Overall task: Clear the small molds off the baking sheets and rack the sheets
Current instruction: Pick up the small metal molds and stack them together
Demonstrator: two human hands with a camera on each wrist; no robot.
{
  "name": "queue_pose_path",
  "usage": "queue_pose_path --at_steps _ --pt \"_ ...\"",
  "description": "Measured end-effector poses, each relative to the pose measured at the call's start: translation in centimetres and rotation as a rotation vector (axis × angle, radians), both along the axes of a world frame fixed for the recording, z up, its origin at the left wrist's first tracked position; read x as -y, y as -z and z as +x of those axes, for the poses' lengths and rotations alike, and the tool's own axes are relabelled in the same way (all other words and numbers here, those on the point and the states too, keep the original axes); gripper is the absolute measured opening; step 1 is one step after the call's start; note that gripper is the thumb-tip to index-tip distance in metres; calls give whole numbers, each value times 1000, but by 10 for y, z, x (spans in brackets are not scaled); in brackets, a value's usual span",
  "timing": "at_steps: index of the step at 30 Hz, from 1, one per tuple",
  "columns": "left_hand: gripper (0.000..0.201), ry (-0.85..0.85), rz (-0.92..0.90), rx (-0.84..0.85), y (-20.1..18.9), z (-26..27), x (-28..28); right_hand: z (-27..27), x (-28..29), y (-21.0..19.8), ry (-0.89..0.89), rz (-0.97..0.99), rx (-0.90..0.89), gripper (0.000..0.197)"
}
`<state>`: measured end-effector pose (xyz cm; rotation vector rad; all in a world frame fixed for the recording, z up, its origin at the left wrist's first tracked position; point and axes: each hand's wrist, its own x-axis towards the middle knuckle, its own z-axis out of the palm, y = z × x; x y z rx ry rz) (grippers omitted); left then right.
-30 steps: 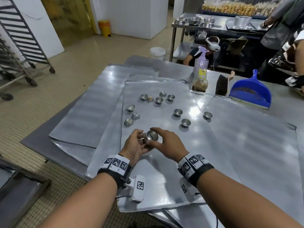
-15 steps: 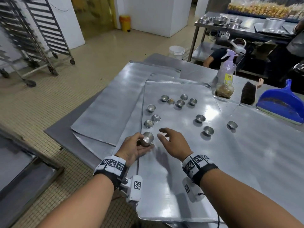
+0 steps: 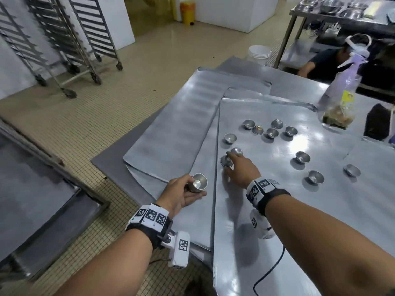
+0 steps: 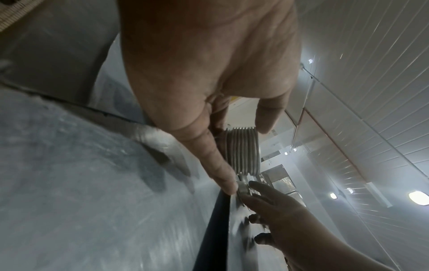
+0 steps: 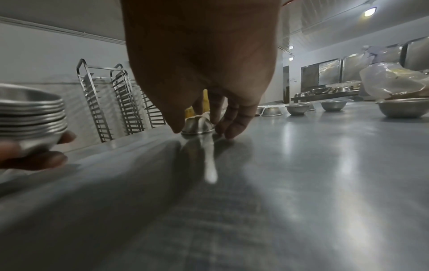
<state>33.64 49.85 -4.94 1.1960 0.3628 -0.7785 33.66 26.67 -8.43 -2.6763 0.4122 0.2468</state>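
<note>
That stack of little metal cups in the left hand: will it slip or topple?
Probably light: the left hand holds the stack of molds by fingertips. It looks closely nested, so it likely moves as one piece. Shiny smooth metal may be slippery.

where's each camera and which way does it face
Head: on the head, facing forward-down at the baking sheet; both forearms, left hand and right hand show.
Left wrist: looks along the left hand at the stack of molds it holds.
Right wrist: low over the sheet, along the right hand at an inverted mold.
Shared: all three show the stack.
</note>
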Motion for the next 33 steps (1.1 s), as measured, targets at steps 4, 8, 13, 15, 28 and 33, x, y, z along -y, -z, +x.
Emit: queue_pose_path --at_steps 4,8,13,15,28,33 --pt "18 15 1 8 -2 6 -2 -1 -5 5 35 -4 43 44" --pt "17 39 7 18 -2 9 1 -7 -8 6 84 49 110 26" --pt "18 72 9 17 0 9 9 -22 -15 2 106 99 116 41" --pt "18 79 8 21 0 9 11 -29 -18 2 102 94 108 48" --pt "29 144 24 59 4 2 20 -66 -24 -5 190 131 221 38" --pt "28 143 8 54 4 -2 22 -77 -25 -2 196 131 204 33"
